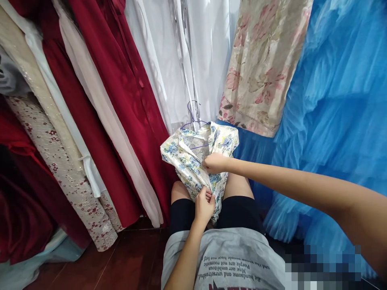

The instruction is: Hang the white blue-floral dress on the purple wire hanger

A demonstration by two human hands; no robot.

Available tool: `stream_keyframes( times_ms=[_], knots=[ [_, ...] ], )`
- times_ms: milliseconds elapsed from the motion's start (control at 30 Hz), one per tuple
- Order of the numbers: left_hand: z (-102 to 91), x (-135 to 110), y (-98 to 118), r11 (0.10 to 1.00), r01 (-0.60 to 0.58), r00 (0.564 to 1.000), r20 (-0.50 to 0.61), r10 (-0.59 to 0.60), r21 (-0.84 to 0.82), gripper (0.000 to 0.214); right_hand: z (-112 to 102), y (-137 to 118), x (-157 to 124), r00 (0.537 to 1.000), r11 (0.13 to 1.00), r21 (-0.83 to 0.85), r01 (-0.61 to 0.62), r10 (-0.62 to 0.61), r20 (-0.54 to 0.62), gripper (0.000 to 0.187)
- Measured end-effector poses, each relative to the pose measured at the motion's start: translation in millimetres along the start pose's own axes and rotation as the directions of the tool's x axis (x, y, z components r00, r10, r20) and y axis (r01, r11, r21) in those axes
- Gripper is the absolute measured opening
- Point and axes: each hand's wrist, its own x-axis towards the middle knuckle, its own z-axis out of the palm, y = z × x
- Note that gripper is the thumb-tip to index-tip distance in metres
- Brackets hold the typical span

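Floral blouse: in the head view, the white blouse with blue flowers lies over the lap, beneath both hands, its neck to the far side.
Right hand: fingers closed on the front edge, just below the neckline.
Left hand: fingertips pinched together on the front, nearer the body and just left of the right hand.
Purple hanger: inside the blouse, its hook beyond the neck, against white garments.
Left side: a dark red dress, close beside the blouse; farther left, a red-flowered cream garment.
Right side: a beige floral garment and a blue tulle dress, partly crossed by the right arm.
Hidden: both hands cover parts of the blouse front; its bunched hem is hard to make out; hanging garments are cut off at the far edge; pixelation masks the near right corner.
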Motion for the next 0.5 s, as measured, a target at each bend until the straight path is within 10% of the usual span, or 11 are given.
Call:
stream_keyframes(
  times_ms=[500],
  knots=[
    [8.3, -5.1, 3.9, 1.0, 0.008, 1.0, -0.006, -0.008, 0.005, 0.01, 19.9, 6.2, -0.6, 0.995, 0.995, -0.05, 0.088, -0.091, -0.048, 0.025]
  ],
)
